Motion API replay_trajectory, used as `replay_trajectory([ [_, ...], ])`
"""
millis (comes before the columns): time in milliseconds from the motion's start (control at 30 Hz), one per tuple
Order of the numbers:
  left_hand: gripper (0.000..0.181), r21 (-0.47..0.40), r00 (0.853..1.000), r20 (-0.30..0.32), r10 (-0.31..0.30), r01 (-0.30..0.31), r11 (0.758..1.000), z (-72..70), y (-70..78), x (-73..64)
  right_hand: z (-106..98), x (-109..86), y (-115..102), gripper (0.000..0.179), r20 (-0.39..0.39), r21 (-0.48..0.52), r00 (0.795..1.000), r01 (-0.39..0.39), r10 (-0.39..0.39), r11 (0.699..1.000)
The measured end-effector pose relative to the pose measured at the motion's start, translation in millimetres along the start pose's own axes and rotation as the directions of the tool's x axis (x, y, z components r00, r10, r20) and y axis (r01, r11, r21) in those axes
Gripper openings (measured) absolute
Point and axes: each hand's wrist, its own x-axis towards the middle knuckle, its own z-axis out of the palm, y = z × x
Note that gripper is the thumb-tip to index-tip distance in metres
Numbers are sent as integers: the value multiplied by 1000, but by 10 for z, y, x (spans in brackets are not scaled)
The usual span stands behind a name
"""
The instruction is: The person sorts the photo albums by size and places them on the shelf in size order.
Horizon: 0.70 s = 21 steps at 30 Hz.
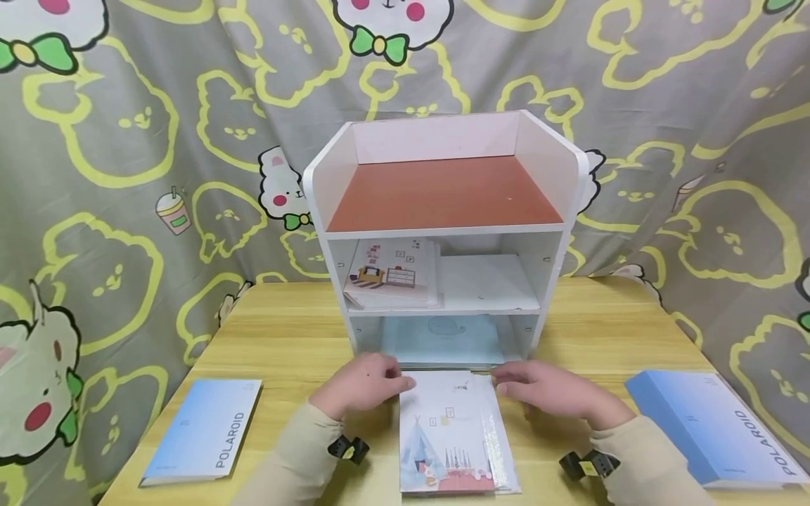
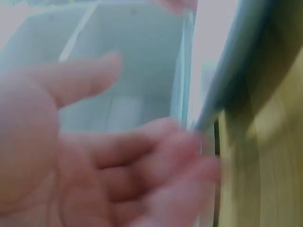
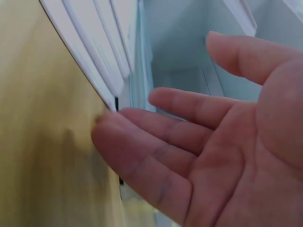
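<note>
A small stack of thin white booklets (image 1: 436, 429), the top one printed with a tent and small drawings, lies on the table before a white shelf unit. At its far left corner is my left hand (image 1: 363, 383), thumb and fingers apart; the left wrist view is blurred, so contact is unclear there. My right hand (image 1: 550, 393) is beside the far right corner. In the right wrist view its loosely bent fingers (image 3: 180, 137) reach the corner of the booklets (image 3: 90, 47), with the thumb held away. Neither hand grips anything.
The shelf unit (image 1: 446, 228) stands at the back. Its middle shelf holds printed booklets (image 1: 392, 274) on the left; a pale blue booklet (image 1: 443, 339) lies in the bottom compartment. One blue-white POLAROID box (image 1: 202, 429) lies at left, a thicker one (image 1: 715, 429) at right.
</note>
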Motion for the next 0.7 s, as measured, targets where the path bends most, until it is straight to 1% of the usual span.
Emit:
replay_trajectory([
  [33,37,-31,999,46,-13,15,999,-7,-34,-15,-18,-13,6,50,14,40,1000,-15,15,999],
  [67,40,-61,994,101,-34,40,997,-2,-61,-27,-29,-24,21,51,29,77,999,-35,33,996],
  [133,44,-134,980,193,-54,81,988,37,-115,-22,-42,-44,58,51,62,131,997,-62,54,989],
  [167,43,-175,973,224,-56,97,980,63,-136,-10,-47,-49,73,51,77,149,996,-66,55,987],
  [200,41,-233,968,244,-58,117,965,92,-156,6,-48,-51,89,50,90,160,994,-71,57,985],
  [233,38,-297,963,263,-60,140,945,125,-172,25,-48,-56,104,49,99,173,993,-78,62,982],
  [300,34,-420,956,291,-44,169,892,191,-200,64,-46,-57,130,48,113,198,992,-81,59,977],
  [367,31,-530,948,317,-13,189,827,258,-222,93,-43,-56,148,47,120,221,991,-76,50,972],
  [433,30,-612,940,342,17,209,763,320,-233,107,-45,-60,165,47,122,239,991,-77,49,968],
  [467,30,-635,936,351,30,214,742,348,-233,111,-46,-61,172,46,122,245,992,-72,43,967],
  [533,29,-656,933,358,43,218,722,400,-224,116,-52,-63,185,46,124,254,992,-71,40,965],
  [633,24,-667,937,347,48,211,714,449,-197,122,-65,-54,209,46,115,247,992,-80,52,966],
  [700,19,-675,943,330,45,203,709,465,-188,123,-73,-43,221,44,108,239,992,-93,68,966],
])
